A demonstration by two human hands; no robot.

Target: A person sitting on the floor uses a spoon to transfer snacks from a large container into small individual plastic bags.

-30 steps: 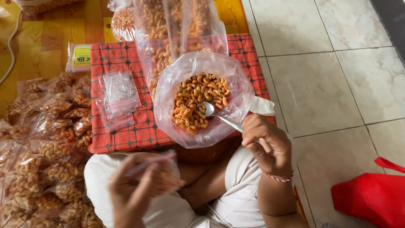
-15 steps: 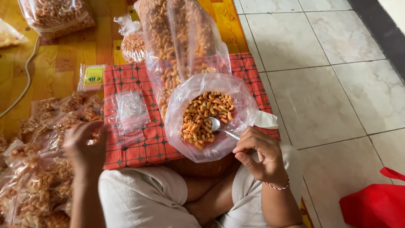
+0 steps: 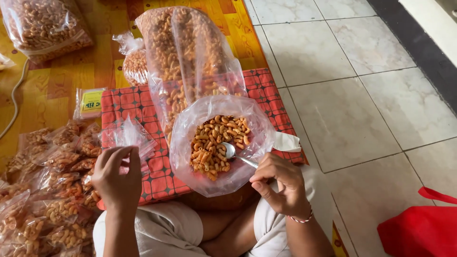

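Your right hand is curled tight around the handle of a metal spoon, thumb and fingers pinched narrow, with the bowl of the spoon poking into the snacks inside the open plastic bag just ahead of your knuckles. The orange curly snacks fill the bottom of that bag, and the spoon sits at their near edge.

Your left hand is half closed, fingers bent over and pinching a small clear empty bag that sticks up past your fingertips. Can't tell exactly how firm the grip is since the back of the hand hides the fingertips, but the thin plastic is clearly between them.

Both hands are over the red checked cloth, and left of your left hand there's a heap of small filled packets. Beyond the open bag stands a tall bag of snacks, leaning right up against it. A red bag lies on the tiles well off to the right of your right hand.

Compared with half a second ago: your left hand was down low over the filled packets, and it's now come up and in toward the cloth with the empty bag lifted. Right hand's barely budged, same grip, spoon in about the same spot.
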